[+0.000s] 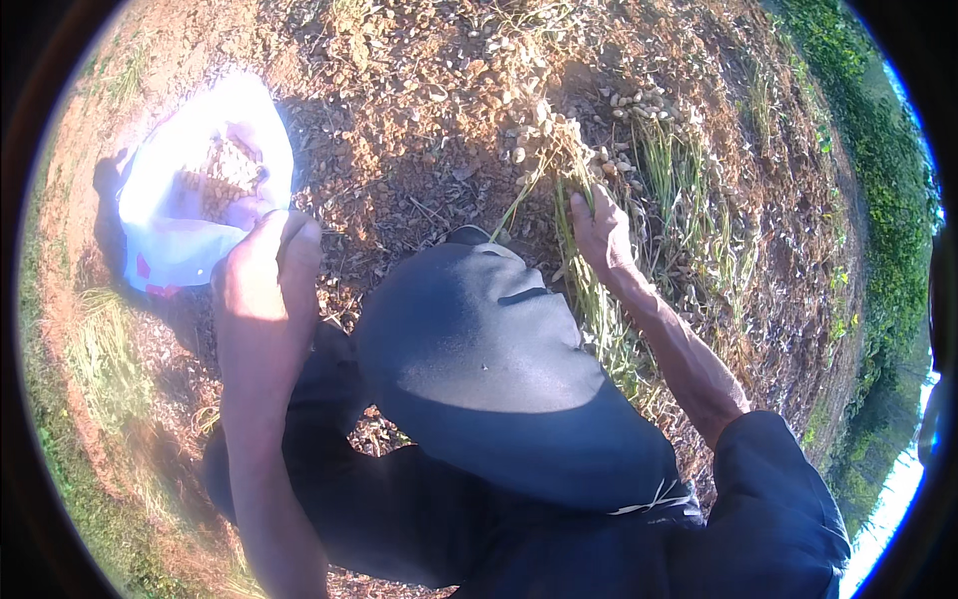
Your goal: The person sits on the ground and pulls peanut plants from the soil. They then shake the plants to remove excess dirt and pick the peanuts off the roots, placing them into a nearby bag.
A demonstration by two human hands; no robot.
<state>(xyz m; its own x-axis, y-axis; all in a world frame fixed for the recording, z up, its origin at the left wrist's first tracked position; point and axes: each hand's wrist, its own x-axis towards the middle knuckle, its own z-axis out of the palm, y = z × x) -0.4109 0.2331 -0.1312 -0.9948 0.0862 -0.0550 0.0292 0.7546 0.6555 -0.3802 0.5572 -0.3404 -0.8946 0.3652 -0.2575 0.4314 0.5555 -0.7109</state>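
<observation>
My right hand point(605, 232) is closed around the stems of a pulled peanut plant point(570, 176). Pods and roots cluster at the plant's far end, and its green stems trail back beside my knee. On the left, my left hand point(273, 258) is at the near right rim of a white plastic sack point(183, 251). The back of that hand faces me and hides most of its fingers, so whether it grips the rim or pods cannot be told. Inside the sack, glaring in the sun, lie loose peanuts point(224, 176).
More pulled peanut plants point(681, 180) lie to the right, with pods point(647, 103) at their far ends. Dry leaves cover the brown soil point(419, 165). My bent knee point(479, 322) in dark trousers rises between my arms. Green bushes point(868, 127) line the right side.
</observation>
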